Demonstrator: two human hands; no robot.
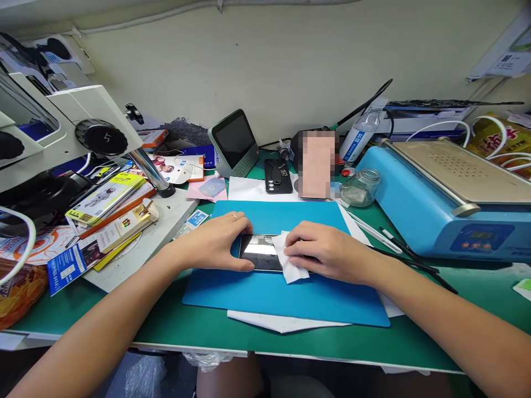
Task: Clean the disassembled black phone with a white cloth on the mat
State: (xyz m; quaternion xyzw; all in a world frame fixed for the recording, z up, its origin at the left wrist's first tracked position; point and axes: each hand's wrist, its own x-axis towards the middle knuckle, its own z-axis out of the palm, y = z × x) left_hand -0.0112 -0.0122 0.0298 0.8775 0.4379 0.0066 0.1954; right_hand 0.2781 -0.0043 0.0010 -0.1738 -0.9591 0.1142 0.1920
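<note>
**Wiping the Phone Screen: Hand Placement and Technique**

The phone (260,252) lies flat on the blue mat (286,301), near the mat's middle, on the green counter (174,326). The left hand (219,241) clamps the phone's left end, fingers curled over the far edge and thumb against the near edge. The right hand (321,251) lies palm down with fingers flat, pressing a white wipe (286,257) onto the phone's right portion.

Recommended technique, as judged from this position:
- Keep the left hand's grip firm so the phone cannot slide on the mat.
- Apply even, light pressure through flat fingertips; work in straight passes toward one edge.
- Keep the wipe folded flat to avoid dragging grit.

Limits of the view:
- The phone's right end is covered by the wipe and the right hand.
- Glare on the glass hides its condition.
- Whether the wipe is damp cannot be told.
</note>
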